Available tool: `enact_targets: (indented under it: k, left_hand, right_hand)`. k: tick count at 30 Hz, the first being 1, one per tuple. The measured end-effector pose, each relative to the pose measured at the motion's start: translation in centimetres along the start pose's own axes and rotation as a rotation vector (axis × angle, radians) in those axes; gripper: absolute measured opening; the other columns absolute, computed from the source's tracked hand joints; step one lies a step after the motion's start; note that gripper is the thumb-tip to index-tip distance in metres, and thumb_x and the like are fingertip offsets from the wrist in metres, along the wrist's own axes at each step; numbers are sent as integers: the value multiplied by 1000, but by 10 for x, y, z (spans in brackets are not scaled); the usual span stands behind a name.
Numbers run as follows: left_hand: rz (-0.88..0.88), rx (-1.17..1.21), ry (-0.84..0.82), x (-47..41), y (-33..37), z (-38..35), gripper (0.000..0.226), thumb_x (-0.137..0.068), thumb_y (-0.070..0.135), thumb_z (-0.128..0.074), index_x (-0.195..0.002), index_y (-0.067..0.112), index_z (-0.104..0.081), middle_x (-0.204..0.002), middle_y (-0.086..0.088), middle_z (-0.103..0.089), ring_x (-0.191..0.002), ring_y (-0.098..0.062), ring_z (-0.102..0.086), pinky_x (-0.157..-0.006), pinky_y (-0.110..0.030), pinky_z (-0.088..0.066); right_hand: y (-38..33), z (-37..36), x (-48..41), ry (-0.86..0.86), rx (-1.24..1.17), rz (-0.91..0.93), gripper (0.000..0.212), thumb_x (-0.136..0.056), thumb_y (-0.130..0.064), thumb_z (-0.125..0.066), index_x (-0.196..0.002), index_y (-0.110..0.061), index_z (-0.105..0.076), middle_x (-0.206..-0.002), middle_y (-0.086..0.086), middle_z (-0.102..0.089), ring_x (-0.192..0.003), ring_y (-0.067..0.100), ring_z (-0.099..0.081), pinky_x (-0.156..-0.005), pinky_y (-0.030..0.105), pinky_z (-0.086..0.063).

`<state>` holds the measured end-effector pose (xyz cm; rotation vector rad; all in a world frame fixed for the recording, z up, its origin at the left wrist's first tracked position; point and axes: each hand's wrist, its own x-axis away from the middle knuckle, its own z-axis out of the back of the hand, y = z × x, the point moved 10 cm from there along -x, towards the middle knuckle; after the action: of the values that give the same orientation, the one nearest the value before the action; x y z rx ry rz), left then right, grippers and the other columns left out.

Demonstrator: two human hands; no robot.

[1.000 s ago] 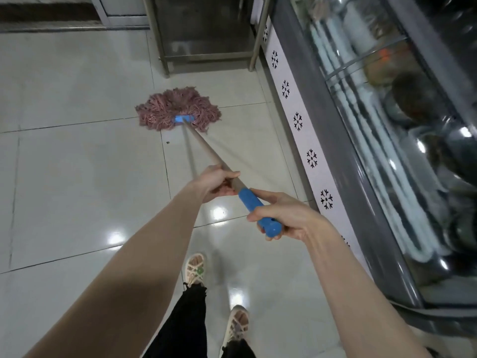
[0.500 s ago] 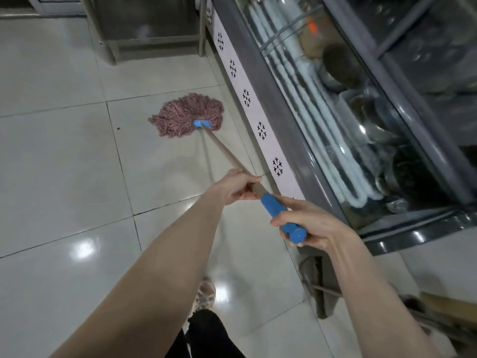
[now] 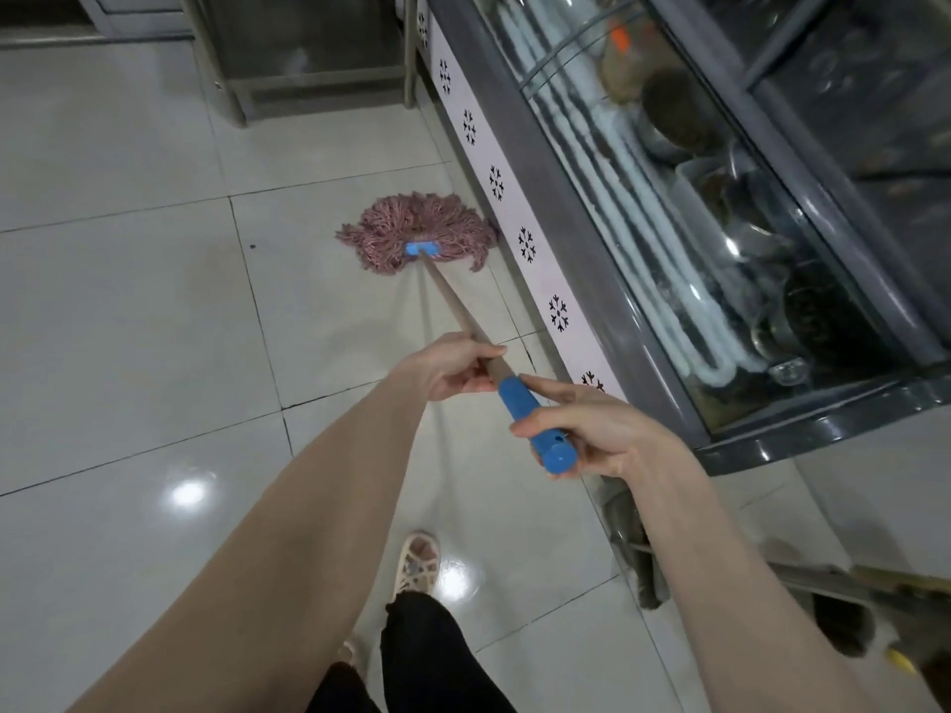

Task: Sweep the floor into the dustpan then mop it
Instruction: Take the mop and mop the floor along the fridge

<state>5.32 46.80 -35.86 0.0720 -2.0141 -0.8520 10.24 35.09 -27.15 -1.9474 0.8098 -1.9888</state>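
Together, hands (image 3: 445, 370) (image 3: 597, 434) around slanted mop handle (image 3: 455, 307).

Mop (image 3: 453, 311): pink string head (image 3: 419, 231) splayed flat on white tiled floor (image 3: 128, 321), far right, touching cabinet base; wooden shaft slants toward near right; blue end grip.

pink mop head (image 3: 419, 230), blue grip (image 3: 535, 424)
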Motion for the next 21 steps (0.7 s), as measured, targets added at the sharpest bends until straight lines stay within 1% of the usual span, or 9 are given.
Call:
enact_targets:
  k: [1, 3, 6, 8, 12, 16, 19, 21]
  left_hand:
    - [-1, 6, 6, 8, -4, 10, 11, -91, 7, -61, -94, 10, -50, -86, -8, -60, -82, -20, -65, -78, -32, -57]
    - [-6, 12, 26, 25, -15, 30, 12, -92, 7, -60, -95, 10, -49, -89, -7, -60, -82, -18, -64, -76, -31, -57]
    - [-29, 46, 91, 57, -35, 70, 24, -92, 4, -58, -80, 18, -42, -98, -8, -59, -86, -19, -63, -81, -35, -55]
    - [-38, 58, 130, 78, -47, 97, 27, -93, 4, -58, -79, 20, -40, -98, -8, -60, -85, -19, -63, -81, -34, -54]
    - [-61, 93, 205, 118, -71, 155, 25, -93, 6, -57, -79, 19, -41, -94, -8, -59, -82, -19, -63, -74, -30, -56]
    - [-76, 135, 288, 163, -101, 212, 23, -93, 5, -56, -80, 19, -42, -89, -6, -57, -79, -19, -61, -70, -29, -57]
    - [-74, 168, 319, 189, -126, 251, 10, -94, 6, -55, -89, 12, -49, -83, -6, -54, -75, -18, -61, -62, -28, -58]
    - [-65, 185, 338, 206, -144, 271, 7, -93, 7, -56, -91, 10, -51, -79, -5, -53, -70, -16, -61, -65, -29, -55]
  right_hand:
    - [3, -11, 0, -19, 14, -1, 78, -75, 0, -72, -142, -26, -42, -79, 9, -59, -59, 21, -44, -42, 22, -44]
    - [12, -35, 0, -64, 30, -4, 78, -76, -1, -72, -142, -27, -41, -84, 10, -59, -61, 21, -46, -44, 23, -46]
    - [31, -83, 0, -127, 60, -13, 76, -77, -2, -73, -141, -28, -42, -84, 10, -59, -61, 20, -49, -43, 24, -46]
    - [41, -112, -2, -168, 80, -17, 76, -76, -3, -74, -140, -28, -43, -82, 9, -59, -60, 20, -49, -45, 24, -47]
    - [54, -173, -5, -243, 152, -13, 78, -76, -4, -74, -142, -28, -41, -87, 8, -59, -62, 19, -50, -47, 25, -48]
    - [69, -238, -3, -307, 246, -7, 77, -78, -5, -73, -144, -27, -39, -83, 4, -60, -56, 15, -53, -45, 22, -48]
    - [85, -281, -3, -352, 313, -7, 79, -79, -7, -73, -146, -27, -36, -87, 4, -60, -55, 13, -55, -46, 22, -49]
    - [97, -303, -2, -371, 344, -14, 81, -78, -8, -73, -147, -28, -35, -89, 4, -60, -53, 12, -56, -47, 23, -50]
